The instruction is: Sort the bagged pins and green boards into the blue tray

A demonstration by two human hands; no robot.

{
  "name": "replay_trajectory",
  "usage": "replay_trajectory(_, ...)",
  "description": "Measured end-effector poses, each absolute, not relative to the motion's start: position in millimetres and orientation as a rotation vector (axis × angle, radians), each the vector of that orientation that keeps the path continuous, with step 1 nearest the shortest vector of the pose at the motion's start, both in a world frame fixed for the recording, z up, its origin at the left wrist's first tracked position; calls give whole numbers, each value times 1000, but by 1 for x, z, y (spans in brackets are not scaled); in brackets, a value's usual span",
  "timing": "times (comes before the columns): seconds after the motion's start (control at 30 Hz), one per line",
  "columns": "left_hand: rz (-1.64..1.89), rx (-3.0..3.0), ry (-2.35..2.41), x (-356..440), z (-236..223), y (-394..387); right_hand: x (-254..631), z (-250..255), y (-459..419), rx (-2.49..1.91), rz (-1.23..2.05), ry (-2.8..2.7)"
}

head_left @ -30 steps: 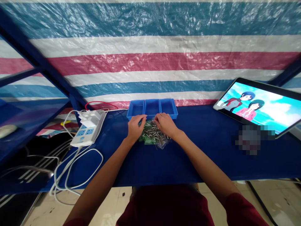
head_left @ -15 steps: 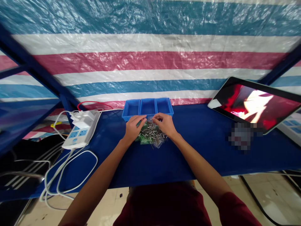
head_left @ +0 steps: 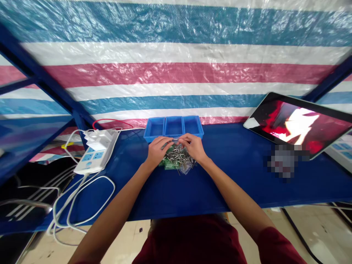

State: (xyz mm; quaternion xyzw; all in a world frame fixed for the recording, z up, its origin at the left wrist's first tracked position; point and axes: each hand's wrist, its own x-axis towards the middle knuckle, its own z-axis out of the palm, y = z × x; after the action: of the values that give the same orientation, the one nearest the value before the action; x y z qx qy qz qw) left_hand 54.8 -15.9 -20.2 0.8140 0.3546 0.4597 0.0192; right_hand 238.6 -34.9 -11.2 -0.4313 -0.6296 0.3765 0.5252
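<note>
Between our fingertips, above the far edge of the pile, sits a small pale piece (head_left: 175,139), too small to name for sure. Its long axis runs roughly sideways, one end toward the left hand (head_left: 157,149), the other toward the right hand (head_left: 194,147); we cannot tell which end is its head. Our thumbs and forefingers pinch it from both sides, with the other fingers curled close together. Just below our fingers lie slim metal pieces (head_left: 178,157), heaped with their axes pointing every which way. Green packets (head_left: 171,164) show nearer us than the left fingertips, and a clear plastic bag (head_left: 187,168) nearer us than the right ones. Just beyond our fingers, the three-compartment blue tray (head_left: 153,139) stretches sideways, but we cannot tell whether our knuckles touch its near wall.
</note>
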Motion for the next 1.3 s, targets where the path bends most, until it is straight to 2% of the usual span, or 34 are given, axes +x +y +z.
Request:
replay_trajectory(0.27, 1503, 2519, 1060, 57, -18, -18, 238, 3, -25, -1144, 684, -1786)
replay_trajectory(0.73, 1283, 2544, 1140, 54, -17, -18, 243, -13, -31, -1013, 380, -1828)
replay_trajectory(1.3, 1411, 2552, 941, 56, -14, -19, 242, -18, -38, -1036, 330, -1879)
